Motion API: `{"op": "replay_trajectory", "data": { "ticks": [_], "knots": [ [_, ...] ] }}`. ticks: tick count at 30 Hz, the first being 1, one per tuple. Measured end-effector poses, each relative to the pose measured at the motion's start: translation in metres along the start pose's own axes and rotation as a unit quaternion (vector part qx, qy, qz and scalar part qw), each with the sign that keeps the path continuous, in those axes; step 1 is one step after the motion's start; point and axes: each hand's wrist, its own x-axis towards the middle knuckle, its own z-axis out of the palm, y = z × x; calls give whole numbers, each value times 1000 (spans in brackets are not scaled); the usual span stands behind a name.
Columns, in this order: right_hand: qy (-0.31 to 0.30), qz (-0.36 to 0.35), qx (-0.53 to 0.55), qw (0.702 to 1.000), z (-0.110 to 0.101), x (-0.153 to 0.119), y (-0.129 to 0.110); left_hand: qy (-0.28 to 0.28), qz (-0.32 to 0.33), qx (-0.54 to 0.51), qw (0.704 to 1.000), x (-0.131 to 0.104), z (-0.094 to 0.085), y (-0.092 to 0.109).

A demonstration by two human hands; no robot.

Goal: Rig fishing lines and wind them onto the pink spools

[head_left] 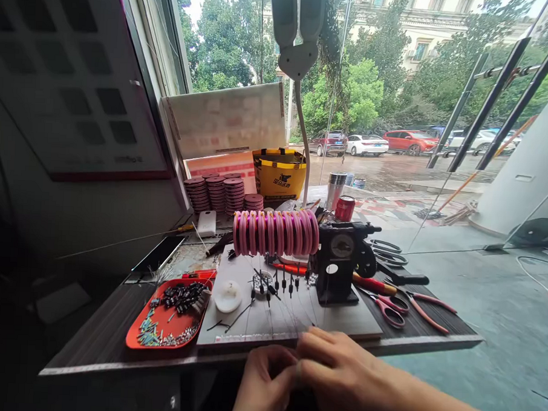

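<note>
At the table's front edge my left hand (266, 378) and my right hand (339, 372) meet, fingers pinched together. What they hold is hidden or too small to make out. Thin lines (291, 318) run down toward them from a row of pink spools (276, 231). A black winding device (341, 260) carries the spools on its side. Several small black pieces (283, 281) hang on the lines above a pale board (351, 318). A round white dish (227, 296) and a small bowl of beads (262, 282) sit on that board.
An orange tray (134, 333) of small parts stands on the left. Scissors (390, 310), pliers (426, 312) and a red can (344, 208) are on the right. Behind are stacked spools (217, 195), a yellow bag (279, 178) and a lamp arm (303, 128).
</note>
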Motion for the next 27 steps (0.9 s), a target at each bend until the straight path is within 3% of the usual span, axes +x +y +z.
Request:
{"op": "replay_trajectory", "data": {
  "ticks": [2,4,9,13,15,18,20,22,24,27],
  "knots": [
    [8,-53,-54,997,4,-8,1,-48,-91,-106,989,4,0,-1],
    [24,-81,-72,994,11,-14,4,-83,-137,-198,967,6,0,-4],
    [83,-119,-45,988,23,-23,10,-102,-199,-267,937,6,1,-11],
    [85,-122,-45,988,21,-24,8,-111,-203,-288,929,6,1,-12],
    [76,-122,-55,988,20,-23,6,-119,-170,-231,951,6,1,-8],
    [111,-103,-30,988,22,-19,4,-92,-25,-43,994,4,-1,3],
    [132,-58,44,989,22,-15,2,-63,73,60,994,3,-3,11],
    [124,30,152,980,17,-10,-1,-39,127,101,986,0,-3,15],
    [109,144,279,943,10,-4,-4,-8,155,138,978,-2,-1,14],
    [123,264,476,830,3,8,-5,90,269,220,933,-6,5,4]
  ]
}}
